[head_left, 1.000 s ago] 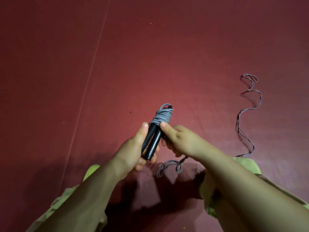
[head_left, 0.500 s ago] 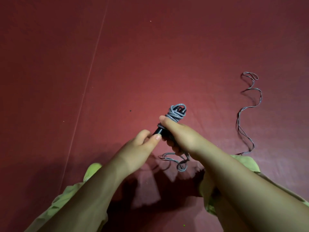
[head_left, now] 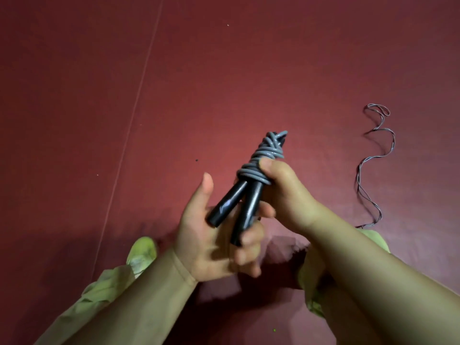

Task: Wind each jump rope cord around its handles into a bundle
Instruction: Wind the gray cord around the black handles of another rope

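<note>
Handles: two black handles [head_left: 239, 207] at frame centre, tips splayed toward 7 o'clock, upper ends bound together.
Cord: grey cord [head_left: 263, 158] wound in coils around the handles' upper half.
Left hand: left hand [head_left: 211, 242] curls its fingers round the handles' lower ends, thumb straight toward 12 o'clock.
Right hand: right hand [head_left: 286, 192] grips the coils, thumb pressed on the wraps.
Second cord: thin loose cord [head_left: 373, 168] snakes across the red floor [head_left: 224, 83] at 3 o'clock, well apart.

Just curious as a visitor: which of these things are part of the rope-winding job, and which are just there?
In the job:
black handles
grey cord wound round them
left hand, right hand
loose cord on the floor

Just there:
red floor mat
</note>
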